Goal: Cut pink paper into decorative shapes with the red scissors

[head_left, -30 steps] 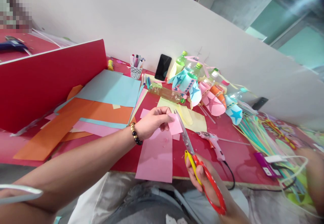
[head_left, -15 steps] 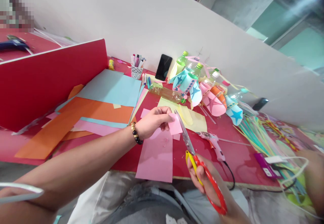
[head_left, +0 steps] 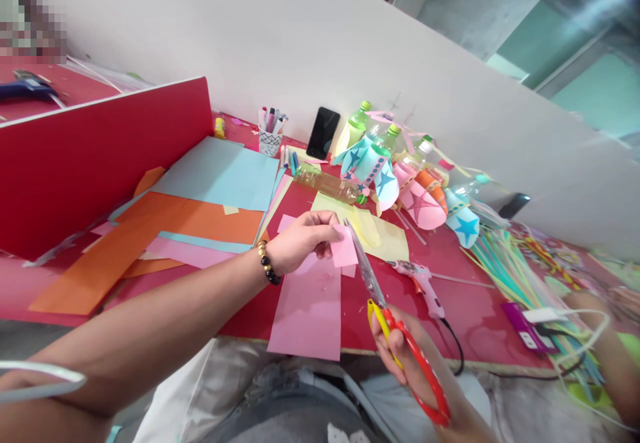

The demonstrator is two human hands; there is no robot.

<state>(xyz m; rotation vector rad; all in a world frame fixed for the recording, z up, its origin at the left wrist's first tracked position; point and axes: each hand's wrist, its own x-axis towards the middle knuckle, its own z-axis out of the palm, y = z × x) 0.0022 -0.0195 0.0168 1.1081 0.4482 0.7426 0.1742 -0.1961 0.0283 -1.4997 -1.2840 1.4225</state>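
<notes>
Head view: very little has shifted in the last half second; the small pink piece of paper point(head_left: 345, 248), up above the desk point(head_left: 470, 316) toward the middle of its front edge, sits slightly further left against the scissors point(head_left: 371, 279), while the left hand point(head_left: 307, 239) and right hand point(head_left: 406, 356) have stayed almost in place. The left hand pinches the paper between thumb and fingers, its other fingers curled below; the right hand is wrapped around the red and yellow handles, the blades lying close together along the paper's right-hand side; whether they have bitten into it, I cannot tell. To my judgement so slight a shift means fine adjustment of the paper at the blades, with no clear sign of a finished cut.

Beneath the left hand a large pink sheet point(head_left: 307, 316) hangs over the desk's front edge, unmoved; the yellow paper point(head_left: 393, 239) and the pink glue gun point(head_left: 424, 286) likewise lie where they were, just beyond and to the right of the blades; the blue sheet point(head_left: 220, 169) stays toward the left edge. The plainer change is at the front right corner, where another person's arm point(head_left: 597, 343), blurred, now reaches further in; it stays well apart from both working hands and seems to have no bearing on the cutting.
</notes>
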